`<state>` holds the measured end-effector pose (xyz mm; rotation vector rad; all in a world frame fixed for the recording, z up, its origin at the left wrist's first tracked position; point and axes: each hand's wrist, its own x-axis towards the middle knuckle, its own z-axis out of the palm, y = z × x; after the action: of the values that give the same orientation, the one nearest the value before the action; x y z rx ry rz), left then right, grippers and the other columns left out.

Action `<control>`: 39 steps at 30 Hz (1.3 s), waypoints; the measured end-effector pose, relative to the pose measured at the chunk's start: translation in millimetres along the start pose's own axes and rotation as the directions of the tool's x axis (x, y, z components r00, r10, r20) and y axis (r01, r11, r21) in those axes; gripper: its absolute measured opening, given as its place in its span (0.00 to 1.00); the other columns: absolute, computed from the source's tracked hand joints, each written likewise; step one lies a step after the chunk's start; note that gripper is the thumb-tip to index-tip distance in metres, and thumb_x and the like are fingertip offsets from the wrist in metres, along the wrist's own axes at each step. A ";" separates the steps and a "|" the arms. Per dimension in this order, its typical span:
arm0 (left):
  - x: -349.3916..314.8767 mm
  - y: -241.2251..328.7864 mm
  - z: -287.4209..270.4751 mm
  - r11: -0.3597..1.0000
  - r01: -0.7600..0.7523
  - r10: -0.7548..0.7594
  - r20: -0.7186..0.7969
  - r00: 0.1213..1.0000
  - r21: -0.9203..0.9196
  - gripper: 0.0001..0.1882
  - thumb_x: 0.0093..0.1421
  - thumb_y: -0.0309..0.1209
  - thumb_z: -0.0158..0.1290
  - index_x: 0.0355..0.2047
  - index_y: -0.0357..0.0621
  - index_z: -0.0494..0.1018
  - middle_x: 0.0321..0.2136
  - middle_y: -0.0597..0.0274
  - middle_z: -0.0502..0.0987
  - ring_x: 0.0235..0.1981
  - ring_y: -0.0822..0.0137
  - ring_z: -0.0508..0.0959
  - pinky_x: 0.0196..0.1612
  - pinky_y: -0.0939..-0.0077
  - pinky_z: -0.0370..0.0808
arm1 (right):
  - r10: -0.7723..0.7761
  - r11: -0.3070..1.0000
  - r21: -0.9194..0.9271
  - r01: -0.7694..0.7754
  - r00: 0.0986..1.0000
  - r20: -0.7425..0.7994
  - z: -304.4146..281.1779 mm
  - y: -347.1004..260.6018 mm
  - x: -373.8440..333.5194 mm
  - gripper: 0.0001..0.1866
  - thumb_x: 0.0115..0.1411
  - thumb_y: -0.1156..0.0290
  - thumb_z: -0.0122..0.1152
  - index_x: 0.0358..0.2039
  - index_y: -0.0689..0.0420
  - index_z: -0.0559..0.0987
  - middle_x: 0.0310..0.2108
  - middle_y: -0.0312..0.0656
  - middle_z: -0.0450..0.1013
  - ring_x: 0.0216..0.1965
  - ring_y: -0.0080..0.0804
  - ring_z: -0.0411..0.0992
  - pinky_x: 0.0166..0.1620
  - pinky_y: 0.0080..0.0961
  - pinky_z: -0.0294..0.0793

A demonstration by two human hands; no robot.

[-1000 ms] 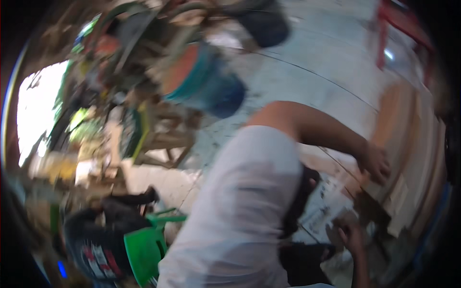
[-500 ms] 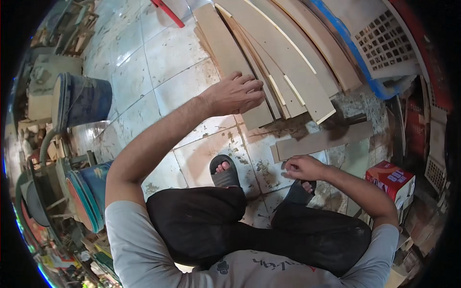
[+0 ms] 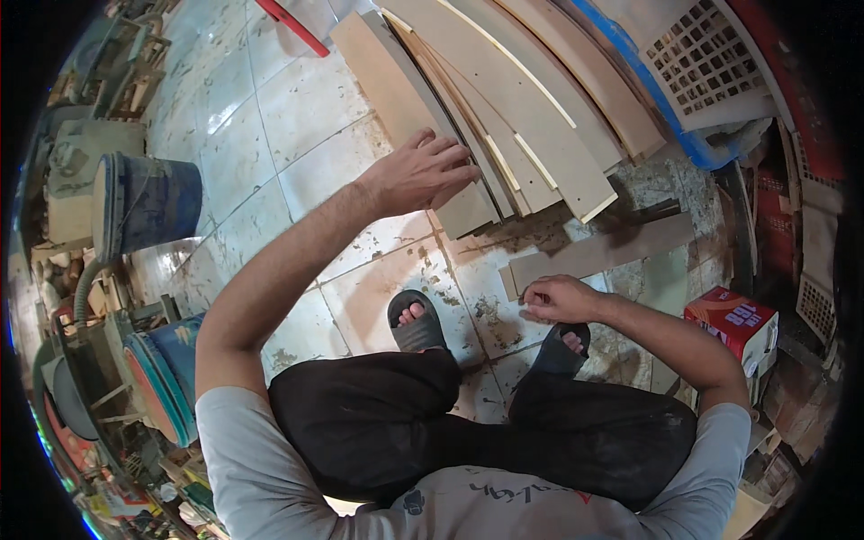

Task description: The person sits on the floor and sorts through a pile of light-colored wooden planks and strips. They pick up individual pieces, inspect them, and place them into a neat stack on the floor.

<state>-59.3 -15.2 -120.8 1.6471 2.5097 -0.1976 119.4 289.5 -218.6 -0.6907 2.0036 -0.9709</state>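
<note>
My left hand (image 3: 418,175) reaches over a long tan board (image 3: 385,85) at the left of the stack. Its fingers curl over the board's right edge, and the fingertips are partly hidden. Beside that board lie several more long boards (image 3: 517,94), some with pale strips along them and small dark holes. My right hand (image 3: 560,299) hangs above the floor in front of my right foot, its fingers loosely curled with nothing visible in them. Near it, a shorter grey-brown board (image 3: 603,247) lies on the tiles.
Dirty white tiles (image 3: 310,171) surround my sandalled feet. Blue buckets (image 3: 153,202) and clutter stand at the left. To the right are a red box (image 3: 731,319) and a white crate (image 3: 711,63) with a blue edge. A red bar (image 3: 295,29) shows at the far side.
The board under my left hand has shifted slightly left, its far end most. My left hand has moved with it. My right hand's fingers have curled a little differently. The whole view has shifted slightly.
</note>
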 end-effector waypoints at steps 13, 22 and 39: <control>4.3 -2.2 11.1 0.998 -0.053 0.051 -0.115 0.992 -0.015 0.28 0.55 0.32 0.58 0.54 0.60 0.60 0.54 0.62 0.64 0.61 0.62 0.63 0.66 0.55 0.56 | 0.015 0.999 0.031 -0.014 0.999 -0.032 -1.4 4.1 -4.2 0.16 0.56 0.59 0.61 0.36 0.59 0.77 0.26 0.42 0.73 0.32 0.39 0.75 0.39 0.35 0.74; -22.4 0.6 -52.3 0.983 -0.123 0.054 -0.428 0.902 -0.133 0.35 0.41 0.30 0.66 0.53 0.48 0.68 0.44 0.58 0.71 0.50 0.56 0.73 0.63 0.54 0.64 | 0.015 0.974 0.224 0.019 0.989 -0.150 -28.1 -44.6 8.5 0.14 0.57 0.64 0.63 0.40 0.58 0.77 0.25 0.38 0.73 0.29 0.26 0.73 0.35 0.26 0.72; 35.2 144.6 -117.3 0.338 0.522 -0.406 0.379 0.832 -0.783 0.48 0.47 0.56 0.64 0.57 0.36 0.56 0.50 0.36 0.68 0.49 0.42 0.74 0.49 0.57 0.72 | 0.259 0.842 0.536 0.062 0.824 -0.503 35.7 -149.2 1.7 0.24 0.60 0.61 0.63 0.50 0.63 0.70 0.41 0.45 0.73 0.42 0.39 0.74 0.47 0.33 0.72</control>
<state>55.0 94.9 -17.2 0.4444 2.2288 0.8056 167.3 191.0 -111.2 0.0382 2.0569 -1.7263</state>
